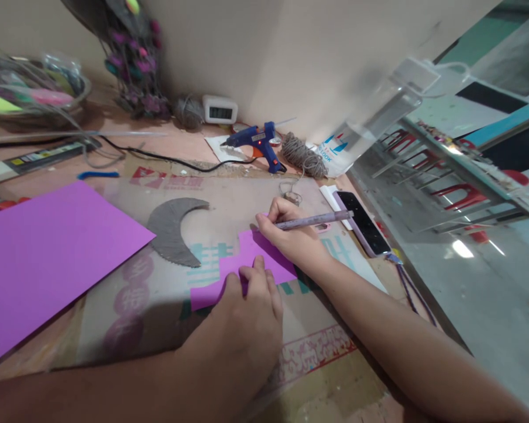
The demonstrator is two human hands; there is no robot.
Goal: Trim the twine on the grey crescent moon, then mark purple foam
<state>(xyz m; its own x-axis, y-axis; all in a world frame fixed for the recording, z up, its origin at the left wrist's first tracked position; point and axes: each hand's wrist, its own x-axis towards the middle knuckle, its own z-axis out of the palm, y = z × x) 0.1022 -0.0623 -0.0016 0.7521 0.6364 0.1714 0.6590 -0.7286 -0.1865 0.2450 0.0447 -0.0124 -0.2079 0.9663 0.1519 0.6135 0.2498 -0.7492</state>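
Observation:
My right hand (pixel 286 226) is closed round a slim purple-grey pen (pixel 311 220). Its writing end is hidden by my fingers, over the upper edge of a small purple paper piece (pixel 268 252) with stepped edges. On that same piece rests my left hand (pixel 251 305), fingers apart and bent, pressing it against the mat. Left of the hands lies a grey crescent shape (pixel 170 232), flat on the printed plastic mat (pixel 127 235). A large purple sheet (pixel 62 247) covers the table's left side, its corner close to the crescent.
Behind the mat are a blue glue gun (pixel 255 141) with a black cord, grey yarn (pixel 302 154) and a white digital clock (pixel 220 110). A phone (pixel 364 223) lies by the right edge. A basket (pixel 30 111) and a box cutter (pixel 39 158) are at the left.

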